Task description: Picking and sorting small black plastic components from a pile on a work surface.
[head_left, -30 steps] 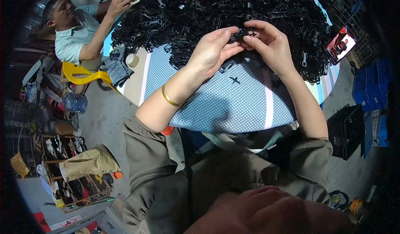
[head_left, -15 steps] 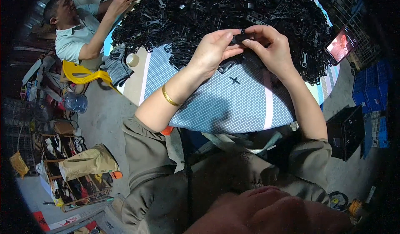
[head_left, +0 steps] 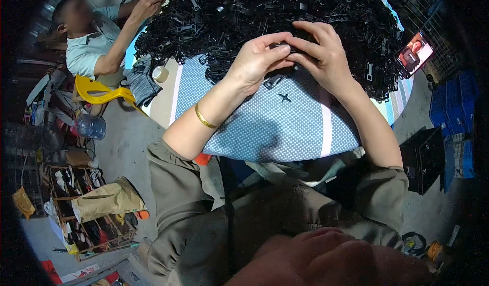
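My left hand [head_left: 255, 62] and my right hand [head_left: 326, 57] meet at the near edge of a big heap of small black plastic parts [head_left: 244, 19]. Between their fingertips is a small black part, mostly hidden by the fingers, so its exact kind does not show. Left thumb and forefinger pinch it from one side; the right fingers close on it from the other. Just below the hands, a black frame-like part [head_left: 272, 82] lies at the heap's edge. Closer to me, a small black cross-shaped piece [head_left: 284, 98] rests on the patterned tablecloth [head_left: 244, 128].
A co-worker [head_left: 89, 41] sits at the far left, hands at the heap. Near them are a roll of tape [head_left: 160, 74], a grey cloth [head_left: 144, 82] and a yellow chair [head_left: 104, 91]. A lit phone [head_left: 415, 55] stands at the right edge. Blue crates [head_left: 453, 103] are stacked beyond.
My right hand has turned, its fingers now bent over the part and covering more of it. My left hand keeps its pinch. The phone's picture has changed.
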Demonstrator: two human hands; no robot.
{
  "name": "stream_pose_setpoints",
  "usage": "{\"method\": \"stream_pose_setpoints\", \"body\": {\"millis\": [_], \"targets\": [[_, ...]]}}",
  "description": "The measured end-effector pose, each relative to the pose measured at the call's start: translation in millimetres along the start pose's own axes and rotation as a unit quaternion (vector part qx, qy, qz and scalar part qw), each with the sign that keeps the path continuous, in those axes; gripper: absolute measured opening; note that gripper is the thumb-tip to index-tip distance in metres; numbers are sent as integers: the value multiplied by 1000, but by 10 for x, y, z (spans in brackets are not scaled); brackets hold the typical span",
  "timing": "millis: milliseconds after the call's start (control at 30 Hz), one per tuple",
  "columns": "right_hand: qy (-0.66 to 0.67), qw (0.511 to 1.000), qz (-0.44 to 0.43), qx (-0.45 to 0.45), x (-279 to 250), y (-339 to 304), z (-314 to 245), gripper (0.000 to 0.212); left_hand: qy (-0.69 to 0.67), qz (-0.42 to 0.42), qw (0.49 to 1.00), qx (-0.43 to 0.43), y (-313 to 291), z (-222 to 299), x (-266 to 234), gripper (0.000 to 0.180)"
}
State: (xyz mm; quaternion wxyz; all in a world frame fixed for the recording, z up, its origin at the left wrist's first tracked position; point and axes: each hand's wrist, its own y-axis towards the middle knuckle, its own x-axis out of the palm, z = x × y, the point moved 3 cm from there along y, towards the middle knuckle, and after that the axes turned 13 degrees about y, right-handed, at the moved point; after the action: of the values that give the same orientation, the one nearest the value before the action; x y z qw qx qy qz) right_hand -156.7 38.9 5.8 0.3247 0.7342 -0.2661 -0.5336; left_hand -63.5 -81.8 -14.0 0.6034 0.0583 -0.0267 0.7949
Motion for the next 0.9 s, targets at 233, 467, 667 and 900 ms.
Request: {"method": "stream_pose_setpoints", "body": {"millis": [233, 467, 667, 900], "targets": [[197, 972, 49, 120, -98, 190, 302, 21, 50, -35, 998, 22, -21, -23, 45, 45], [-145, 985, 11, 91, -174, 751, 913, 17, 89, -64, 994, 15, 25, -78, 114, 45], [-210, 961, -108, 147, -87, 927, 973, 12, 43, -35, 998, -18, 54, -75, 66, 40], [129, 983, -69, 112, -200, 526, 202, 26, -78, 42, 996, 2, 41, 1, -83, 37]]}}
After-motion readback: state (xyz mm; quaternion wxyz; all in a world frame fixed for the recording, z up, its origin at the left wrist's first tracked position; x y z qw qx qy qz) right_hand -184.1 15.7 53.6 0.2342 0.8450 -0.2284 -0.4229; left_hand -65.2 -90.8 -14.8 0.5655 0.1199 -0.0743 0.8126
